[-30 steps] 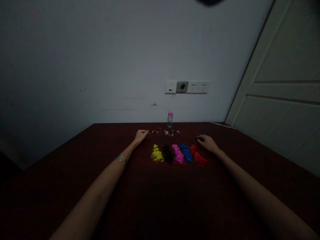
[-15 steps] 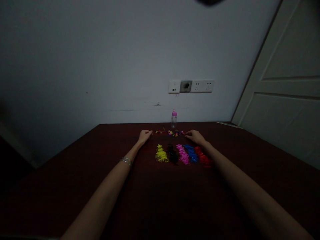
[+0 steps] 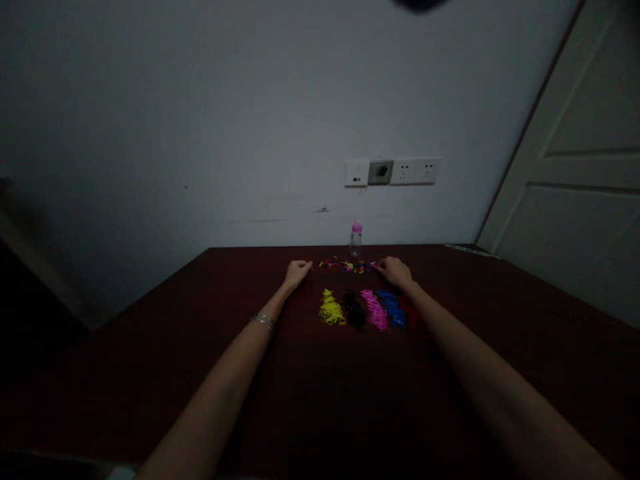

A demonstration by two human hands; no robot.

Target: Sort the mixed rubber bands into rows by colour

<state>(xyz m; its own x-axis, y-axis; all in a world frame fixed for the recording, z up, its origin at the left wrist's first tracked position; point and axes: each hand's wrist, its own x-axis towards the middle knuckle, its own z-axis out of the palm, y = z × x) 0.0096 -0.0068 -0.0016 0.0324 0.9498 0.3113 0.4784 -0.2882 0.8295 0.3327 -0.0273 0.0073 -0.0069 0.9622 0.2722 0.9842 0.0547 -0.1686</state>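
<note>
A loose row of mixed coloured bands [image 3: 355,267] lies on the dark red table [image 3: 320,393]. At its left end is my left hand [image 3: 299,272], fingertips pinched on something too small to make out. My right hand [image 3: 395,271] is at the row's right end, its fingers closed by a pink piece; what they hold is unclear. Nearer to me lie separate piles: yellow [image 3: 331,310], black [image 3: 354,310], pink [image 3: 375,311], blue [image 3: 393,309] and red [image 3: 413,313], the last partly behind my right forearm.
A small clear bottle with a pink top [image 3: 356,239] stands behind the mixed bands, near the wall. Wall sockets [image 3: 415,172] are above it. A pale panelled door [image 3: 590,220] is at the right.
The whole view has shifted, so things sit slightly further right. My right hand is slightly nearer the mixed bands, and its forearm covers more of the red pile.
</note>
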